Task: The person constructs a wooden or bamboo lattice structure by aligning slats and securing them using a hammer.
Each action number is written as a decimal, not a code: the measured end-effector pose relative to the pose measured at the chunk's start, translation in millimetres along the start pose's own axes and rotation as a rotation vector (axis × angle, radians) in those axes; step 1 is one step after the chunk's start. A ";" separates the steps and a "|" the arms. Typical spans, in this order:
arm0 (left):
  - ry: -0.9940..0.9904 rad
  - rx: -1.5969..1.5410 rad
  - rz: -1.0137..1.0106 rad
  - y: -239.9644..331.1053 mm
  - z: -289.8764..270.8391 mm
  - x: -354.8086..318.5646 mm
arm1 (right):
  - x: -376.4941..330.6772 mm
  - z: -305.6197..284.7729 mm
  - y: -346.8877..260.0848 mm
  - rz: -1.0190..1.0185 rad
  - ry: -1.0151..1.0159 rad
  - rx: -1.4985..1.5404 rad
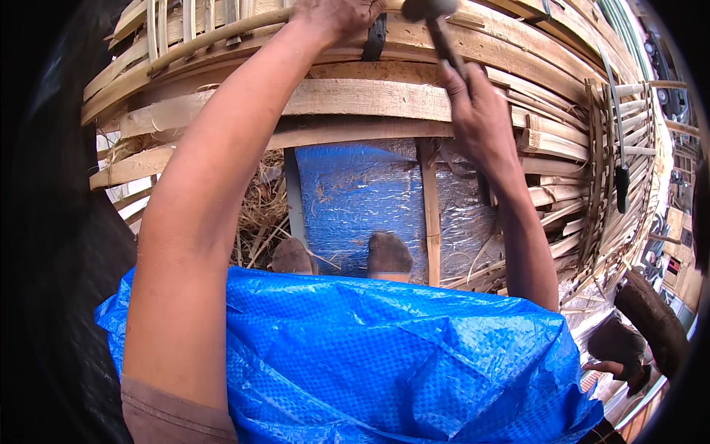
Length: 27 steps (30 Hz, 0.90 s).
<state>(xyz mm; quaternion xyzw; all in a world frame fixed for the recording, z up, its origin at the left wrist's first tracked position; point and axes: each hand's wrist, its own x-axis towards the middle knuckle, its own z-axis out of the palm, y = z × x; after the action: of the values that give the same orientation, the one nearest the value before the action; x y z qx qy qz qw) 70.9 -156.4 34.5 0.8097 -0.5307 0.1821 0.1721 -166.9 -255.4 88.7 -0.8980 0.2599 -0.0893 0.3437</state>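
Note:
A hammer is gripped by its handle in my right hand, its dark, slightly blurred head raised at the top edge of the view. Close beside the hammer head, on the left, my left hand is closed over the upper split-bamboo strips. Its fingertips are partly cut off by the view's edge, so what they pinch cannot be made out. Just below those fingers, a black band wraps the bamboo. A wide pale bamboo slat runs crosswise between my forearms.
A blue tarp covers my lap. My feet in dark socks rest on a blue sheet beside a wooden batten. Dry straw lies left. A dark-handled tool hangs on slats at right. Another person's hand shows lower right.

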 end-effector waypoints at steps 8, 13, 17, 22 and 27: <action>0.236 0.074 0.079 0.2 -2.1 -3.6 | -51.9 7.9 -4.5 0.075 -0.205 0.055; 0.070 0.167 0.153 -11.8 7.1 -13.3 | -96.7 14.1 5.8 0.280 -0.335 0.171; 0.069 0.093 0.270 -10.9 -11.5 -7.3 | -134.7 25.2 28.4 0.323 -0.287 0.214; 0.201 0.052 0.352 -8.7 -10.8 1.6 | -155.9 31.6 38.3 0.368 -0.218 0.316; 0.086 0.113 0.244 2.8 -11.2 4.6 | -168.5 38.0 48.4 0.394 -0.218 0.332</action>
<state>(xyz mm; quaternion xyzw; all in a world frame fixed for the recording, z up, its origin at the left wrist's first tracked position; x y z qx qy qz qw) 68.7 -155.8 46.8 0.7391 -0.6062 0.2657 0.1254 -316.6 -175.2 31.3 -0.7657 0.3730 0.0351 0.5228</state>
